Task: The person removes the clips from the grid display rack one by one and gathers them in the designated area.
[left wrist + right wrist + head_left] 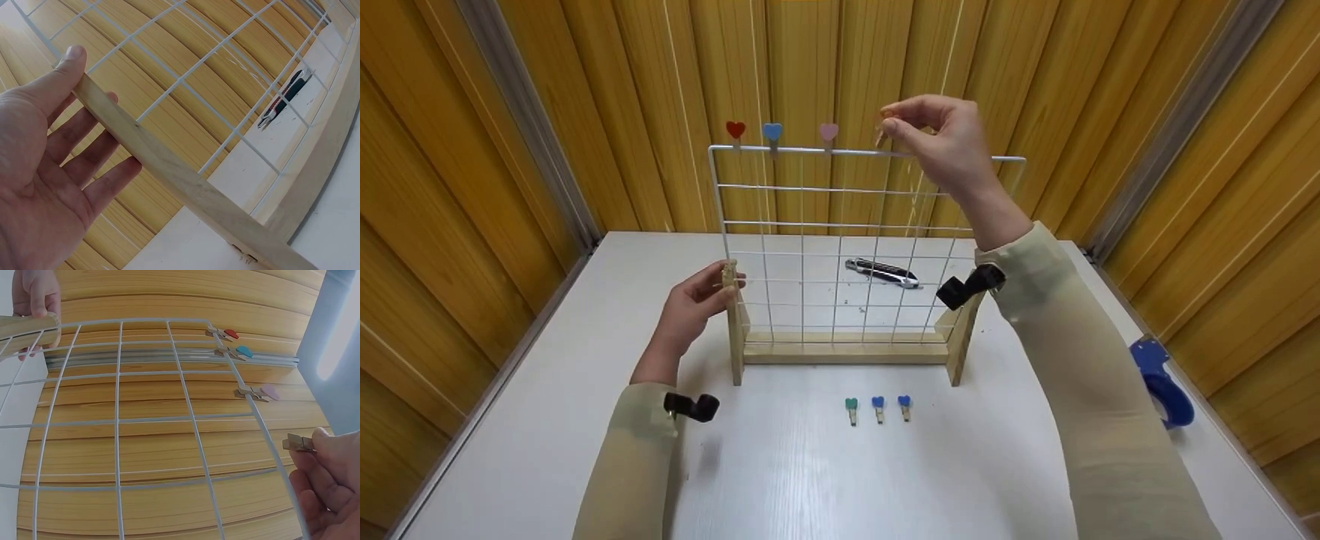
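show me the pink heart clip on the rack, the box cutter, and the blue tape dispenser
pink clip (829, 133), head view, on its heart.
box cutter (883, 273), head view, mid handle, behind the grid.
tape dispenser (1161, 382), head view, on its blue body at the table's right edge.

The white wire grid (840, 247) carries red (735, 130), blue (772, 132) and pink heart clips (829, 132); the tabletop (810, 465) is white, the tape dispenser (1161, 382) blue.
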Available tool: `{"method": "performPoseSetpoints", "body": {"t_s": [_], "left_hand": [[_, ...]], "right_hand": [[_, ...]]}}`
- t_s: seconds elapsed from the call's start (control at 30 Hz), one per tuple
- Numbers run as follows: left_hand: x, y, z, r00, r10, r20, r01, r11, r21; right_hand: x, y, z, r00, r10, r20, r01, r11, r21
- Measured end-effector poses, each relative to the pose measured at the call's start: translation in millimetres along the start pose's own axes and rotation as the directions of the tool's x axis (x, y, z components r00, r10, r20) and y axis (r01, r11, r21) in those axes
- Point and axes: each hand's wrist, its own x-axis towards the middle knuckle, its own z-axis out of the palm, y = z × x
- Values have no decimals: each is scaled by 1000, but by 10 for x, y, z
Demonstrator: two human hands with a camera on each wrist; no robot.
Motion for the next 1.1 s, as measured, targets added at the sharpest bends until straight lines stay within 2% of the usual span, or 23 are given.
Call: {"method": "performPoseSetpoints", "body": {"t_s": [0.2,0.47,0.63,0.87,1.1], "left_hand": [[7,-6,-4,1000,4,-3,-4,1000,-4],[17,-12,-3,1000,7,1,-7,1000,-23],[23,9,3,1000,9,-4,-9,1000,-12],[30,20,10,1000,-5,-14,5,1000,-12],[11,24,4,1000,-13,-14,13,1000,-11]], "right_hand": [[-151,-39,-36,999,-42,9,41,994,105],[-486,29,-105,999,-46,13,44,993,113],[-769,170,-165,998,40,57,-41,999,4],[-1179,492,-122,982,167,90,-154,979,-132],[-1529,775,-49,959,247,139,-229,964,-135]]}}
